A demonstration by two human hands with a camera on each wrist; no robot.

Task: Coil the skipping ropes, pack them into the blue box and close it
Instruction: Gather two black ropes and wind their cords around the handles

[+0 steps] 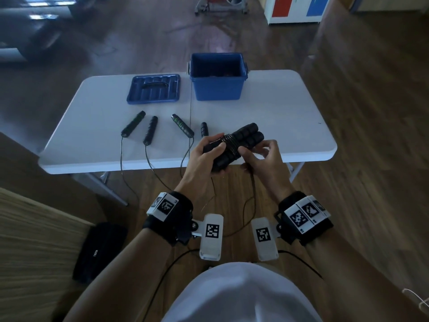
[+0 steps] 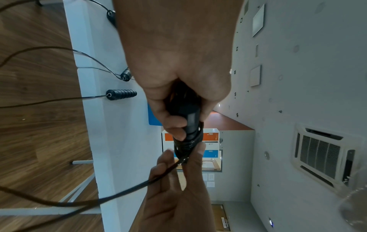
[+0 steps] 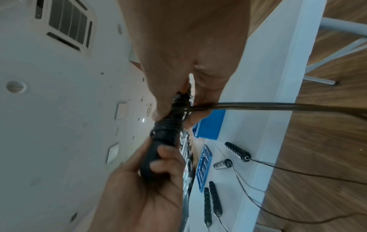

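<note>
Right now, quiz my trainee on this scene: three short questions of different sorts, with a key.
1. True or false: the lid sits on the blue box.
2. Which grip holds the paired handles: A) left hand, B) right hand?
3. Fill in: the right hand is winding the ____ around the handles.

Key: 1 false, it lies on the table beside the box; 2 A; 3 cord.
</note>
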